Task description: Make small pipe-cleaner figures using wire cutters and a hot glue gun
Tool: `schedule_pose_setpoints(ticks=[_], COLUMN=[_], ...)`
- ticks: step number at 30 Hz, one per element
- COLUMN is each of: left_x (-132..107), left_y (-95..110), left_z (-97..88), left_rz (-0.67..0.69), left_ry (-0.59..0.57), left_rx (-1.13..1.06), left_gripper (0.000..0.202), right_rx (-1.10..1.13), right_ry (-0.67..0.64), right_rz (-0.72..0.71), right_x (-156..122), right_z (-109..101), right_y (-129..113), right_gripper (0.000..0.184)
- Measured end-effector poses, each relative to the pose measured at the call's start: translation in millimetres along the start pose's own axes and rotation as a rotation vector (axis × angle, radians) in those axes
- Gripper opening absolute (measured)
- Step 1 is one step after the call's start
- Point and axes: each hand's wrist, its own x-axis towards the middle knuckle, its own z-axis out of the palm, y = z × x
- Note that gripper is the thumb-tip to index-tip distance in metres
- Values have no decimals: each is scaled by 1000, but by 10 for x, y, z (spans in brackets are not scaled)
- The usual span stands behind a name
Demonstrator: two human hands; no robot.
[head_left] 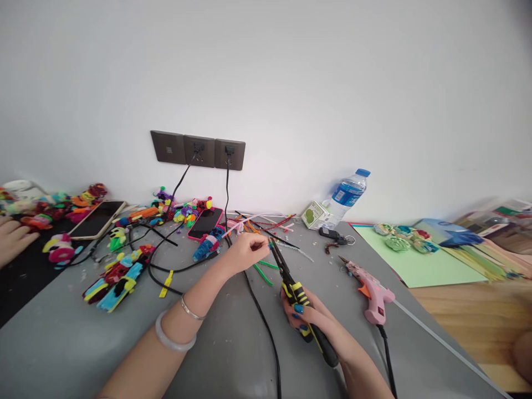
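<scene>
My left hand (246,250) is closed in a pinch on a thin pipe cleaner (266,265) with a green end, held just above the grey table (224,343). My right hand (310,316) grips the black and yellow handles of long-nose pliers (291,282). The pliers' tip meets the pipe cleaner right beside my left fingers. A pale bangle and a thin bracelet sit on my left wrist. More pipe cleaners (261,224) lie in a loose pile behind the hands.
A pink glue gun (372,291) lies to the right, its cord trailing off. Two phones (97,219) (204,223), colourful pipe-cleaner figures (116,277), black cables, keys (336,238), a water bottle (347,198) and a green sheet (419,263) surround the work. Another person's hand (12,238) rests at far left.
</scene>
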Motion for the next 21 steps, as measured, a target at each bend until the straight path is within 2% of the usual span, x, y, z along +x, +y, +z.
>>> schedule_pose_setpoints(ticks=[4,7,12,21], left_x=[6,8,4,11], left_y=[0,26,55,19], left_z=[31,55,74,59], left_rz=[-18,-18,-34,-17], left_ry=[-16,-32,-29,48], left_rx=[-55,-59,-75,-8], left_gripper=[29,28,25,24], right_rx=[224,296,225,24], right_ry=[-134,-193,-92,26], right_rz=[-34,-49,-49,-40], right_x=[123,187,132,5], right_z=[-158,-249,-180,41], right_y=[197,311,284,22], right_gripper=[56,55,53,37])
